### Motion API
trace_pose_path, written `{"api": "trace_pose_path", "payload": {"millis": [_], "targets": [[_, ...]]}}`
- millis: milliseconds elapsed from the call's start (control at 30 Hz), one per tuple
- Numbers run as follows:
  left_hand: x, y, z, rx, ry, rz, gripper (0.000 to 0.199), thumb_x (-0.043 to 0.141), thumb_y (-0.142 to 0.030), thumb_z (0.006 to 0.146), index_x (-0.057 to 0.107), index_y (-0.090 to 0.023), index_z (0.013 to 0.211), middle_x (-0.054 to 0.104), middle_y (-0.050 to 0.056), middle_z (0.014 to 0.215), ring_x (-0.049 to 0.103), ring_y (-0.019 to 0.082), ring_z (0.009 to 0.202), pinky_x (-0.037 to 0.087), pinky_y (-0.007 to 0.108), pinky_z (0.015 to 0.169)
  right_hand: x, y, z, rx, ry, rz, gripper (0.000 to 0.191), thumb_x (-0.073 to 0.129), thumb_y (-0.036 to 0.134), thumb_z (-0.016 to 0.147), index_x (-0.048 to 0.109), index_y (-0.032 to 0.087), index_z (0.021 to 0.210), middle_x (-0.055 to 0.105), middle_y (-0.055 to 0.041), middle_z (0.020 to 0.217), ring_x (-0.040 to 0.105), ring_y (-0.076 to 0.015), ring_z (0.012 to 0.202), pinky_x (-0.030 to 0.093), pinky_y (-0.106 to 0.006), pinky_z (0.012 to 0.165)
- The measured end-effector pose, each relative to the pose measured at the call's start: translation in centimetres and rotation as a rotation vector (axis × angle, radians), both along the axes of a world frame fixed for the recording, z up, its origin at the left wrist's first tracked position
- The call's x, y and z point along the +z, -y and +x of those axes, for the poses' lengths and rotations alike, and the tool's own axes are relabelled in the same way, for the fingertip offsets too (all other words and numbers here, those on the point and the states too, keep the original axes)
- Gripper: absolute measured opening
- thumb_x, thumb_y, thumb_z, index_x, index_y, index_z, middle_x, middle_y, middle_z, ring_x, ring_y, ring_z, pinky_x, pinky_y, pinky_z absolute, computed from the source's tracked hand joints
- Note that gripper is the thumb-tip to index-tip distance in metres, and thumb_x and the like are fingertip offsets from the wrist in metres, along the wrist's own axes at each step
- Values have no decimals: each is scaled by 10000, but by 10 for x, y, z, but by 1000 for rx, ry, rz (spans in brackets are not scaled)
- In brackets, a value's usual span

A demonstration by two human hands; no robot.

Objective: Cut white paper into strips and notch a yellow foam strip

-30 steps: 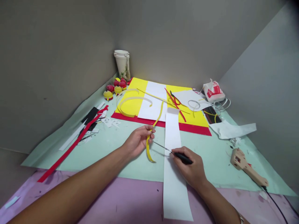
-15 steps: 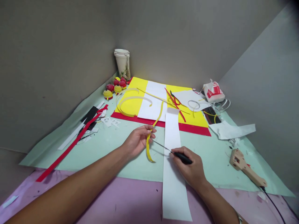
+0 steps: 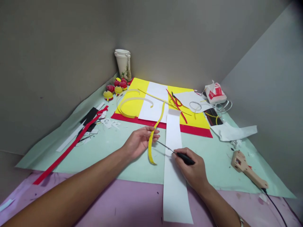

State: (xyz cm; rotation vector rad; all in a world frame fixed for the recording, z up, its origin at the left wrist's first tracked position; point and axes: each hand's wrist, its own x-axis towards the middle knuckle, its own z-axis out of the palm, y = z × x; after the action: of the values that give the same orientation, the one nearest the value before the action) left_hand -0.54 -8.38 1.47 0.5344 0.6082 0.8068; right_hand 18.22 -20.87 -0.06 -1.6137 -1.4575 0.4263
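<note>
A yellow corrugated paper strip (image 3: 150, 151) is pinched by my left hand (image 3: 140, 142), its lower end curling to the right and its upper part reaching toward the coloured sheets. My right hand (image 3: 193, 167) grips the black handle of a thin metal-shafted tool (image 3: 186, 158); its exact kind is not clear. The shaft points left, with its tip close to my left fingertips and the strip. I cannot tell whether they touch. Beneath the tool and my right hand lies a long white paper strip (image 3: 176, 195), its far end curled up.
Yellow sheets (image 3: 199, 121) and other coloured sheets lie behind my hands, with curled strips and red-handled scissors (image 3: 177, 101) on top. At right is a corded glue gun (image 3: 248, 170). A red strip (image 3: 68, 151), paper scraps, small red-and-yellow balls (image 3: 108, 95) and a white cup (image 3: 123, 64) are left.
The view has shifted slightly, so the table things sit a little further left. The tool's tip has moved slightly right relative to the yellow strip; both hands keep their holds.
</note>
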Motion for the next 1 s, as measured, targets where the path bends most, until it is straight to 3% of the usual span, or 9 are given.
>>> {"api": "trace_pose_path", "payload": {"millis": [1000], "targets": [[3,0,0,15,-11,3,211,523,-41,739,670,-74,888,700,168,991,684,219,837,542,325,770,6,-5,-1,-54,-99,-136,96,652,300,801,706,224,823,747,-23,796,683,-225,765,552,-302,694]]}}
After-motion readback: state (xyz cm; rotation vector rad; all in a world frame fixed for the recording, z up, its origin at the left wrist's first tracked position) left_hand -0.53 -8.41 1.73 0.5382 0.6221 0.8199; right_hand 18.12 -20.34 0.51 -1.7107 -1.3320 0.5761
